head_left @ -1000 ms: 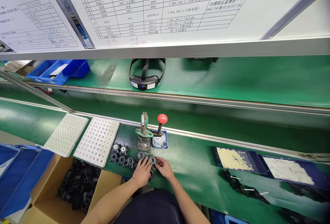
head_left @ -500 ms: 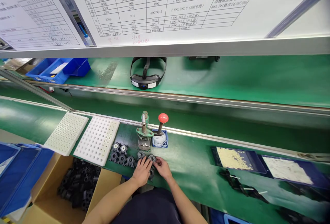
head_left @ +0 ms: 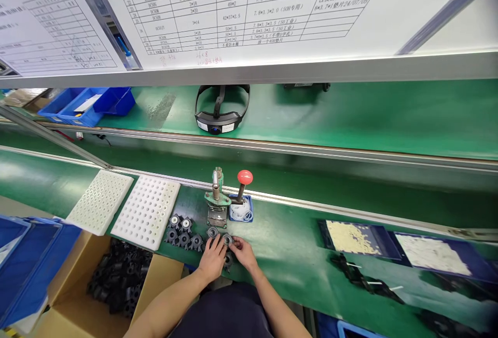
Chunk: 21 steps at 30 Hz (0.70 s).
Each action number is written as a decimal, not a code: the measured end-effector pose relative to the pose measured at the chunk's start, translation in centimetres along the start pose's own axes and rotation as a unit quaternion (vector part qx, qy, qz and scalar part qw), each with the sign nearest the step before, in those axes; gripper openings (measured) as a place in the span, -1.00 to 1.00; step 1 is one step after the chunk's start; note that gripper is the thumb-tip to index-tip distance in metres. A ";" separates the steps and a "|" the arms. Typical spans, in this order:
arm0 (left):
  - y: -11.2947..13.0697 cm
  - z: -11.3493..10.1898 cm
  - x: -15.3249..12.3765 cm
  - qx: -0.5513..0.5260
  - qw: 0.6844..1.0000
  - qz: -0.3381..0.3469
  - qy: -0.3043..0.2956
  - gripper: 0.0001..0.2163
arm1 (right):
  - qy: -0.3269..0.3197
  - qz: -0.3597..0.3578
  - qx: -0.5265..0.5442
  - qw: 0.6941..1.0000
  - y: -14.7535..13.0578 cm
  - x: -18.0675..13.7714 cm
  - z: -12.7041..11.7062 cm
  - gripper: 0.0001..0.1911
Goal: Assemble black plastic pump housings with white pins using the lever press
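Observation:
Both of my hands are at the bench edge around a black lobed plastic housing (head_left: 227, 239) with a light ring on its top. My left hand (head_left: 212, 259) has bent fingers against the housing's left side. My right hand (head_left: 243, 254) pinches it from the right, fingertips together at its rim. A similar housing (head_left: 212, 232) stands just beyond my left fingertips. Another one (head_left: 227, 261) is partly covered between my hands. More black housings (head_left: 183, 238) stand grouped to the left, two with pale centres.
Behind my hands stands a small green hand press (head_left: 218, 199) with a red-knobbed lever, beside a blue tray of white rings (head_left: 241, 210). White perforated boards (head_left: 147, 211) lie left, above a carton of black parts (head_left: 116, 281). Trays of small parts (head_left: 352, 238) lie right.
My hands stay around the same housing, with only slight finger movement. The whole view has shifted a little.

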<state>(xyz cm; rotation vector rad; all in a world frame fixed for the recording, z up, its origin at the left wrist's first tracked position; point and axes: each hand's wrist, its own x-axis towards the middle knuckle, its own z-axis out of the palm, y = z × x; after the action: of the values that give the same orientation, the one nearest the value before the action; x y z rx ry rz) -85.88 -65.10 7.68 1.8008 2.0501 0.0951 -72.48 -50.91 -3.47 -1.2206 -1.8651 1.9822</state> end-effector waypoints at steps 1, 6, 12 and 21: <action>0.0 0.0 -0.1 -0.001 1.000 -0.003 0.000 -0.47 | 0.000 0.000 0.000 1.000 0.0 0.0 0.0 -0.61; -0.1 0.2 -0.4 -0.009 1.000 -0.008 -0.003 -0.45 | -0.004 0.001 -0.004 1.000 -0.2 0.0 -0.1 -0.59; -0.4 1.0 -0.6 -0.014 1.000 -0.025 -0.001 -0.43 | 0.002 0.003 -0.002 1.000 0.3 -0.2 0.0 -0.51; -0.8 1.6 -0.2 -0.024 0.999 -0.034 -0.001 -0.44 | 0.054 0.029 0.005 0.998 -0.1 0.5 0.4 -0.62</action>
<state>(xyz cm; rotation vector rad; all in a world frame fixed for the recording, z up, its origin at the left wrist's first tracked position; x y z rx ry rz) -86.10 -65.78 6.03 1.6991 2.0880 0.1229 -73.14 -50.86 -3.65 -1.3657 -1.7871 1.9100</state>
